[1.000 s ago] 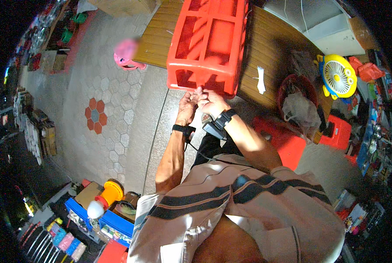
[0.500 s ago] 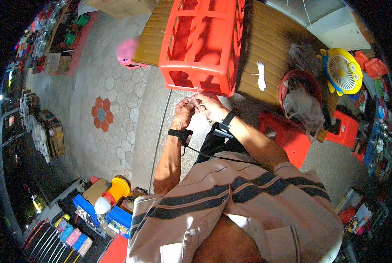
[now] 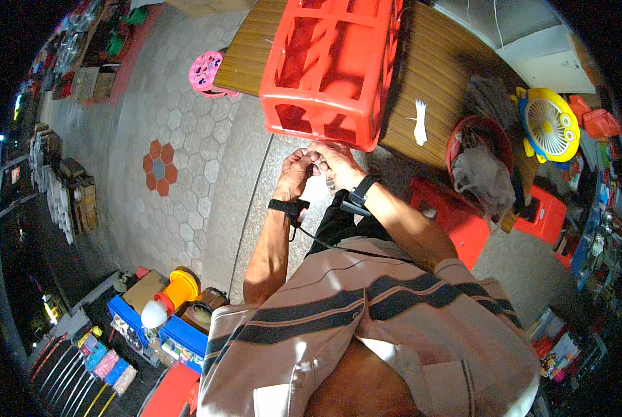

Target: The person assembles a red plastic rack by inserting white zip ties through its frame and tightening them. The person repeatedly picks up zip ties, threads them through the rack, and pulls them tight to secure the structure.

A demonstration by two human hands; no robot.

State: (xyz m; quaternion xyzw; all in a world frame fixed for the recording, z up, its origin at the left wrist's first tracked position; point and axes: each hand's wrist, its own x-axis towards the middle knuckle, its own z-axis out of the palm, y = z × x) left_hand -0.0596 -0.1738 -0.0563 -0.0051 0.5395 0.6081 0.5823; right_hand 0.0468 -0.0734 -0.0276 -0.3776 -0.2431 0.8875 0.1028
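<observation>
A large red plastic crate-like frame (image 3: 322, 103) with square openings lies on the wooden table, its near end jutting over the edge. Just below that end, my left hand (image 3: 295, 174) and my right hand (image 3: 340, 165) meet with fingertips pinched together. Whatever is between the fingers is too small to make out. The right fingers are close under the frame's near edge; whether they touch it I cannot tell. To the right of the frame, a bundle of thin white strips (image 3: 420, 122) lies on the table.
On the wooden table (image 3: 432, 55), a red basket (image 3: 457, 142) holds plastic bags beside a yellow-and-blue fan (image 3: 548, 124). Red stools (image 3: 457, 229) stand below at right. A pink stool (image 3: 206, 71) is at the far left. Blue boxes (image 3: 186, 340) sit at lower left.
The view has shifted slightly, so the frame and table appear a little further right and up. Both hands stay together at the frame's near end, fingers still pinched.
</observation>
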